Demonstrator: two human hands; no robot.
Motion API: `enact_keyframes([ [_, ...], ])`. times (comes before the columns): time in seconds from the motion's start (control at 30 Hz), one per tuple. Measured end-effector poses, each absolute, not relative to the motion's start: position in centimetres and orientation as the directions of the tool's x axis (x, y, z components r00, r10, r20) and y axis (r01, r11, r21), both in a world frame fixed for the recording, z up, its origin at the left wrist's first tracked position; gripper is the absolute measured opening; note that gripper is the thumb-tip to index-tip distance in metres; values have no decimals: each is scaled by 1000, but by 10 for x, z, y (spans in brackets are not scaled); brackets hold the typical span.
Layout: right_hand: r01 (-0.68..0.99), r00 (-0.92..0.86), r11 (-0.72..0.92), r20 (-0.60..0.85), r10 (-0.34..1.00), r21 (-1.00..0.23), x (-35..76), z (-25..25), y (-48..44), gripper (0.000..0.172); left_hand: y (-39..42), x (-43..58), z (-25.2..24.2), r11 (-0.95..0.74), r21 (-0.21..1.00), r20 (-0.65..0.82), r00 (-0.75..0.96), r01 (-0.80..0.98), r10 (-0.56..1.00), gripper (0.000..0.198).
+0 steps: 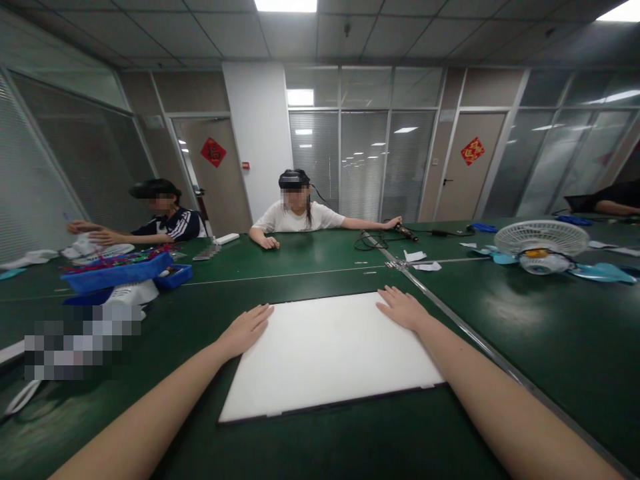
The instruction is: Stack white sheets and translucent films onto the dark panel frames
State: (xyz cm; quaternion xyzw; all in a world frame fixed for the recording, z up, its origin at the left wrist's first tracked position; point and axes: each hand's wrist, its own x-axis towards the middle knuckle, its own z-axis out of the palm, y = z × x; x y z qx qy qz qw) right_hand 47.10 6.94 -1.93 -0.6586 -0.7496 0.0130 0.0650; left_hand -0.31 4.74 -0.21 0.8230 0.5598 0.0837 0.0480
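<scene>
A flat white rectangular panel (330, 353) with a thin dark edge lies on the green table in front of me. My left hand (247, 329) rests flat on its far left corner, fingers stretched out. On the far right corner lies my right hand (403, 308), its fingers spread over the white surface. Neither hand is wrapped around anything. Small notches show along the panel's near edge.
The green table (525, 360) has a metal seam strip (480, 343) right of the panel. A fan (543, 243) with blue blades lies at the right. Blue trays (117, 272) with wires stand left. Across sit two people (300, 217) wearing headsets; paper scraps (425, 266) lie between.
</scene>
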Motion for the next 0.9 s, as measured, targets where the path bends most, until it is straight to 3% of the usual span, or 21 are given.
enact_keyframes([
  [0.27,986,-130,137,78,988,-95,466,-19,67,69,46,-13,-18,-272,210,97,257,939,961,61],
  [0.4,980,-107,141,234,966,-137,476,-12,64,68,41,-23,-13,-273,409,279,165,871,946,59],
  [0.53,953,-6,125,399,917,-275,508,12,61,67,31,-38,-2,-284,546,383,66,788,921,53],
  [0.6,959,21,117,480,877,-256,525,22,57,70,27,-42,3,-263,497,449,14,827,893,56],
  [0.7,986,-17,108,554,832,-131,539,20,49,72,27,-46,6,-325,264,517,151,908,843,60],
  [0.77,987,4,83,535,845,-140,541,7,47,70,30,-46,5,-324,234,530,159,916,833,65],
  [0.9,973,62,53,473,879,-226,539,-22,51,68,34,-41,1,-339,284,567,128,897,814,71],
])
